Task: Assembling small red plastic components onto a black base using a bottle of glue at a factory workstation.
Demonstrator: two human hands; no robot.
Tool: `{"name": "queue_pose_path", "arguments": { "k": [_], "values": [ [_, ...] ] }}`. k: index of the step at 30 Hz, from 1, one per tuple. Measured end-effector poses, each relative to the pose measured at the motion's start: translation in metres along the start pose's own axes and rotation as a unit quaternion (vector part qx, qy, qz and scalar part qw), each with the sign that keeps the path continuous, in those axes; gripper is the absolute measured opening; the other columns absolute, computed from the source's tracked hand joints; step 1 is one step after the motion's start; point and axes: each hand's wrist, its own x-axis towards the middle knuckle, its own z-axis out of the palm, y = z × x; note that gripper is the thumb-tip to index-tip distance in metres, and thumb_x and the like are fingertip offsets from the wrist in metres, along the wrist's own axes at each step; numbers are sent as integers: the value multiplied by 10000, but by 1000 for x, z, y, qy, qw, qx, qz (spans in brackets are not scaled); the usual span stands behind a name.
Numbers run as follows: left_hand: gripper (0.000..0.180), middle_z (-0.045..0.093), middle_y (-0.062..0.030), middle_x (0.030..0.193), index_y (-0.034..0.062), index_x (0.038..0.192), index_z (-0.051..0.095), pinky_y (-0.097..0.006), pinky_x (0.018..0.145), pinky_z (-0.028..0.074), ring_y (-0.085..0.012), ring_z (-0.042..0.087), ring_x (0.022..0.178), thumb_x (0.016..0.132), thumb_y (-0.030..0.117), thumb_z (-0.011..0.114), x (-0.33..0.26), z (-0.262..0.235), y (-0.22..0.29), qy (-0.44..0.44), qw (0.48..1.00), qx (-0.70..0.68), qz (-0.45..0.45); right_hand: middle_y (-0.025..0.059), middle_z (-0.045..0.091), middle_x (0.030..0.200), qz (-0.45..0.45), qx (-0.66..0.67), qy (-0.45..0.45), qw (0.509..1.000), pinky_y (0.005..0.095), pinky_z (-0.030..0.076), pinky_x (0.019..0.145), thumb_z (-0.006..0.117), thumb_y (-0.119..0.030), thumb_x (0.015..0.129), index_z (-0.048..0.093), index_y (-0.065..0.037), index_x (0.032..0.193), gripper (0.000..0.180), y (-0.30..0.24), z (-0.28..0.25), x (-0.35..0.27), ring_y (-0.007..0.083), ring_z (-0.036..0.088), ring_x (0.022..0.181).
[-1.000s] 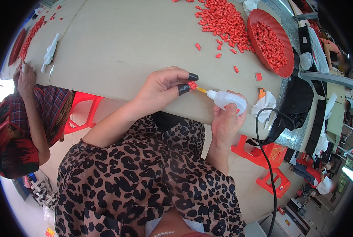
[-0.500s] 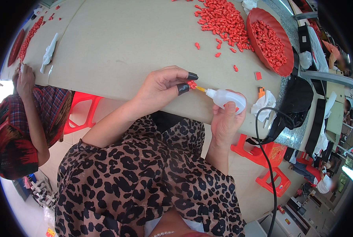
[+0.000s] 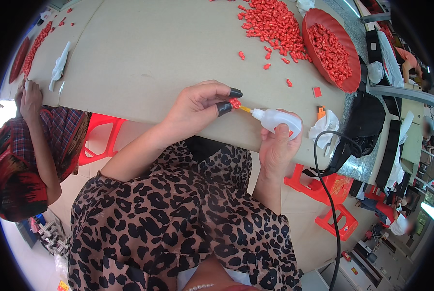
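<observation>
head view: we pinch a small red piece between thumb and forefinger of our left hand, fingers drawn narrow around it, just above the near edge of the worktop. our right hand is wrapped around a small white squeeze bottle, its yellow nozzle pointing toward 10 o'clock and touching the piece. as we judge it, the step in hand is dabbing glue or a like fluid onto this one piece. the next move, we think, calls for a light squeeze with the nozzle held steady on the spot, then lifting the bottle away cleanly without smearing.

at 1 o'clock from our hands lies a heap of loose red pieces, and beside it at 2 o'clock a red tray holds more. a crumpled white cloth sits at 3 o'clock from the bottle. far off at 9 o'clock another person's hand rests at the worktop's edge.
</observation>
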Motion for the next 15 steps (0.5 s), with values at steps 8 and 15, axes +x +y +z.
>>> {"name": "queue_pose_path", "arguments": {
  "k": [8,15],
  "values": [
    [218,503,-67,931,-55,973,517,-244,836,428,-135,530,912,763,-96,475,1,-1,1,2,1000,2,-4,105,519,923,-10,-2,6,1000,231,395,489,618,-214,748,432,-39,983,347,1,1,0,157,517,664],
    [222,507,-63,924,-49,976,520,-239,830,430,-132,532,911,761,-92,483,0,0,0,6,1000,0,0,103,519,922,-21,-10,6,1000,235,389,484,623,-229,744,434,-44,977,352,3,0,-1,155,516,638]
  ]
}}
